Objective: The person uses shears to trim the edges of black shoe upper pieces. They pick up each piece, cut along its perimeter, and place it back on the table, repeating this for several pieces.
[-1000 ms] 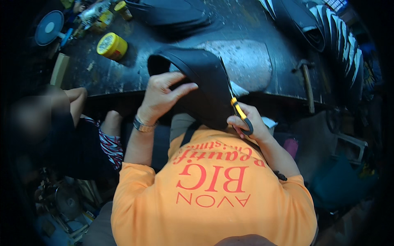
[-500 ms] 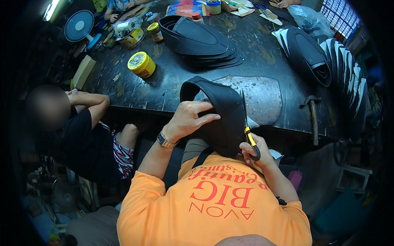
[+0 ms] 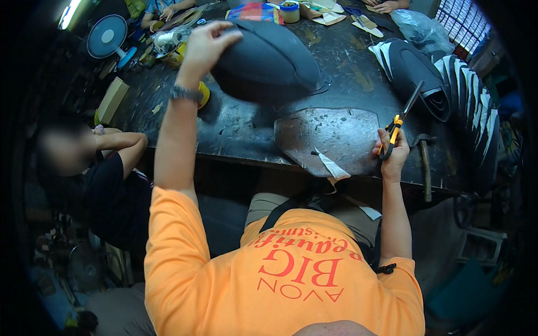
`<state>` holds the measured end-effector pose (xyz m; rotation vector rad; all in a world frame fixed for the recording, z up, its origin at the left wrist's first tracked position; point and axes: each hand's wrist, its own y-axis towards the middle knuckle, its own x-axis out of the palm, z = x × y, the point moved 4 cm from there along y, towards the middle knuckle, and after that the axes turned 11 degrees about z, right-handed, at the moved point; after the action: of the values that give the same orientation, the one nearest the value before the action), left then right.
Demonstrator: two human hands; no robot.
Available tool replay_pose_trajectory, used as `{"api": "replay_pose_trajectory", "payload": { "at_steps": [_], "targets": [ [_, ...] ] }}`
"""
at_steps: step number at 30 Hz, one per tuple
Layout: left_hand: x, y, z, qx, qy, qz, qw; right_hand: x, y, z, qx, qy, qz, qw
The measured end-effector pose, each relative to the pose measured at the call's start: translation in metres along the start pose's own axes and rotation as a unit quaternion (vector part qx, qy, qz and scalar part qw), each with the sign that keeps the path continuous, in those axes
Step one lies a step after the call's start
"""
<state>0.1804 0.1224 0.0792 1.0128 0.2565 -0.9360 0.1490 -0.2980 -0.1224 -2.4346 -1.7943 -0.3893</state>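
Note:
My left hand (image 3: 208,47) is stretched out over the far side of the table. Its fingers grip the end of a black shoe upper (image 3: 266,64), slightly blurred, which lies over or just above the stacked black pieces and mostly hides them. In my right hand (image 3: 394,150) is a pair of scissors (image 3: 397,124) with yellow-and-black handles, blades pointing up and away. Below the hands a worn flat slab (image 3: 336,131) rests on the table, with a white trimmed scrap (image 3: 332,166) at its near edge.
A hammer (image 3: 426,168) lies at the table's right edge. Behind it are black uppers with white lining (image 3: 473,106) and a clear plastic bag (image 3: 423,31). A yellow jar (image 3: 204,96) is partly hidden by my left wrist. Someone (image 3: 115,185) sits at the left; other people's hands (image 3: 386,5) work across the table.
My left hand has carried the upper from near my lap up and away to the stack. My right hand with the scissors has moved right and forward. The white scrap now shows on the slab.

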Motion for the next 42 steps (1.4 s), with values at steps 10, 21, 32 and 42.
{"api": "replay_pose_trajectory", "payload": {
  "at_steps": [10, 21, 32, 42],
  "targets": [
    [0.087, 0.089, -0.09, -0.01, 0.3, -0.049, 0.953, -0.017, 0.015, 0.013, 0.004, 0.103, 0.066, 0.992],
    [0.091, 0.046, -0.069, 0.129, 0.307, 0.04, 0.942, -0.014, 0.019, 0.014, 0.033, 0.114, 0.053, 0.992],
    [0.173, -0.234, 0.099, 0.275, 0.063, -0.279, 0.918, -0.023, 0.019, 0.016, -0.002, 0.107, 0.072, 0.992],
    [0.123, -0.294, 0.132, 0.077, -0.369, -0.363, 0.852, -0.103, 0.121, -0.091, -0.267, -0.484, 0.255, 0.794]
  ]
}}
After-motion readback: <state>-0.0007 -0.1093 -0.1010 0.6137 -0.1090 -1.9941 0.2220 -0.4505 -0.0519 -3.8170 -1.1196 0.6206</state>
